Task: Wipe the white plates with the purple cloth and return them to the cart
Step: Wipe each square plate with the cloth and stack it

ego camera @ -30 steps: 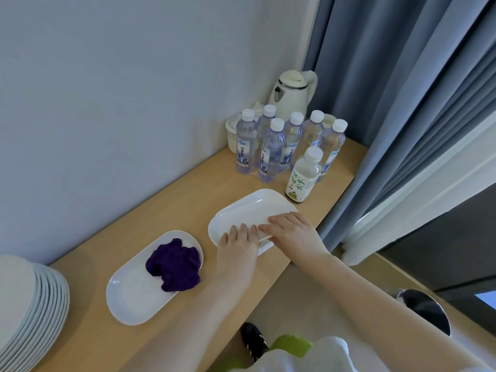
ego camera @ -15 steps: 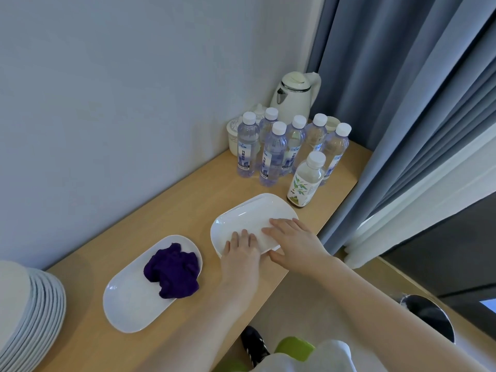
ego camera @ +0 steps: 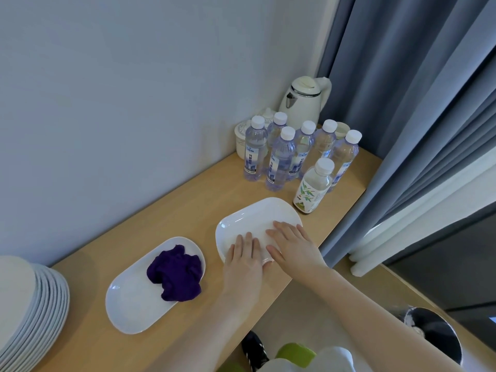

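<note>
From the head camera, two white oval plates lay on a wooden counter (ego camera: 171, 208) that ran along a pale wall. The right plate (ego camera: 255, 218) sat near the counter's front edge, toward its far right end. Both hands rested on its near part. The left hand (ego camera: 245, 260) lay flat, palm down, fingers straight and close together, their tips on the plate's inner surface. The right hand (ego camera: 294, 247) lay just beside it, also palm down, fingers straight and slightly spread across the plate's near right side, with the thumb over the rim. Neither hand was curled round anything.

The left plate (ego camera: 134, 304) lay apart from the first, further along the front edge toward the counter's left end. A crumpled purple cloth (ego camera: 175, 273) sat on its right half, touched by neither hand.

At the counter's left end a stack of plates (ego camera: 32, 312) was partly cut off by the picture's edge.

In the far right corner stood a cluster of capped water bottles (ego camera: 280, 159), and one bottle with a leaf label (ego camera: 312, 189) stood just beyond the right plate's far end. Behind them stood a white kettle (ego camera: 306, 99) and a small white jar (ego camera: 241, 138) against the wall. A blue-grey curtain (ego camera: 402, 103) hung at the counter's right end. Below, by the floor, a dark round bin (ego camera: 434, 336) showed at lower right.
</note>
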The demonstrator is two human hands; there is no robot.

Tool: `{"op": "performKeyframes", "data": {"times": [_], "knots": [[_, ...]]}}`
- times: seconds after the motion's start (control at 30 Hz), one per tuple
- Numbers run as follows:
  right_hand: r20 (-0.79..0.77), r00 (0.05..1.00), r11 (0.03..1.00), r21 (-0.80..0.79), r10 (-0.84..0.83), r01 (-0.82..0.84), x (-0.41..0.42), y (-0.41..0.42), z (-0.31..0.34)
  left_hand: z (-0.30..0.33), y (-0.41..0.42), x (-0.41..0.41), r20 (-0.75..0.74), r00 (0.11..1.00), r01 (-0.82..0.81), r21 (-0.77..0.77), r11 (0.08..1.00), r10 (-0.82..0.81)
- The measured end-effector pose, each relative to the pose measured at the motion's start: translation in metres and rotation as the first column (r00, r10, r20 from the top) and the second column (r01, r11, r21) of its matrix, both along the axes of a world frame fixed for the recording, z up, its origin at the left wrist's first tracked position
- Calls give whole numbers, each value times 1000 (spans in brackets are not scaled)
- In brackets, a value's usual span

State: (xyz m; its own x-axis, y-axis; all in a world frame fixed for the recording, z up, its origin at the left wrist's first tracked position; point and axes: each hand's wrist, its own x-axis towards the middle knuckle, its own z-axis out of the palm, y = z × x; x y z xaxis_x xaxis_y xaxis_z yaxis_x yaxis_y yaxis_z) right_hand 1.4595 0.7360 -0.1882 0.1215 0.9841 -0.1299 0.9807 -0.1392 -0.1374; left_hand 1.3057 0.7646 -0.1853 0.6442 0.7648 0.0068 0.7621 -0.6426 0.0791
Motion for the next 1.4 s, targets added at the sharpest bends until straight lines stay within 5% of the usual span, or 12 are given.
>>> {"op": "performKeyframes", "data": {"times": [0.33,0.53,0.7,0.93,1.1,1.23,1.4], "knots": [[-34,994,992,65,-104,106,-14,18,6,5,12,-19,112,992,62,3,998,-62],[-82,996,989,144,-28,39,-47,46,22,15,24,-57,388,917,-141,91,986,95],[-144,980,977,184,139,-111,-91,70,37,25,35,-106,477,833,-357,75,931,281],[-225,923,943,189,312,-273,-161,85,36,12,30,-179,411,700,-618,-60,784,584],[-202,922,943,33,330,-330,-195,83,13,-13,16,-219,196,538,-780,-254,572,820],[-197,927,935,-91,321,-343,-207,74,-6,-29,4,-239,148,559,-727,-385,568,816],[-171,928,937,-64,330,-344,-209,62,-17,-40,3,-246,156,559,-694,-449,563,814]]}}
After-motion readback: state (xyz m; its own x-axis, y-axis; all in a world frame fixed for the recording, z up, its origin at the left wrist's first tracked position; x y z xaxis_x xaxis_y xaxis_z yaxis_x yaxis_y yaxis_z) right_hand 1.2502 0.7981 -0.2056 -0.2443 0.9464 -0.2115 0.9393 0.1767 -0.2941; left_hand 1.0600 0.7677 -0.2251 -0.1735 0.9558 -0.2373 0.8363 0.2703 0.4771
